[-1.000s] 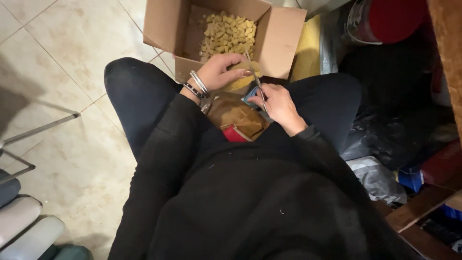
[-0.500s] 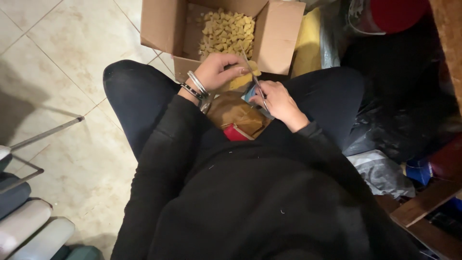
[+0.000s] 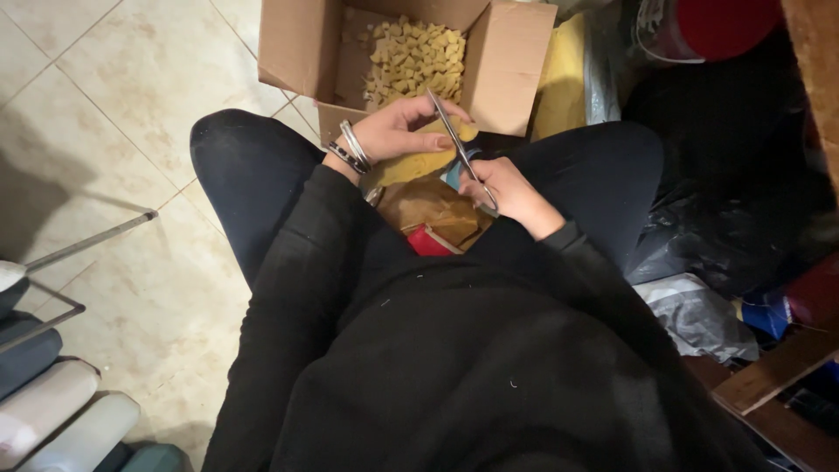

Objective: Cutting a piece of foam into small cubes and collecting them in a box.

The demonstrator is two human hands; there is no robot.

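I sit with my legs apart, seen from above. My left hand [image 3: 404,128], with bracelets at the wrist, holds a flat yellow spongy piece [image 3: 418,163] over my lap. My right hand [image 3: 505,187] grips metal scissors [image 3: 456,142], whose blades point up across the yellow piece toward the box. An open cardboard box [image 3: 297,48] on the floor in front of my knees holds several small yellow cut chunks [image 3: 416,58]. On my lap under the hands lies a brown bag [image 3: 433,210] with a red item [image 3: 428,242] beside it.
Beige tiled floor [image 3: 114,105] spreads to the left. A metal frame and padded seats [image 3: 52,385] stand at lower left. Dark plastic bags [image 3: 743,201], a red container [image 3: 725,26], a yellow sheet [image 3: 564,79] and wooden boards [image 3: 778,376] crowd the right side.
The view has shifted slightly. The scissors' blades have swung up and now lie across the yellow piece; both hands stay over the lap.
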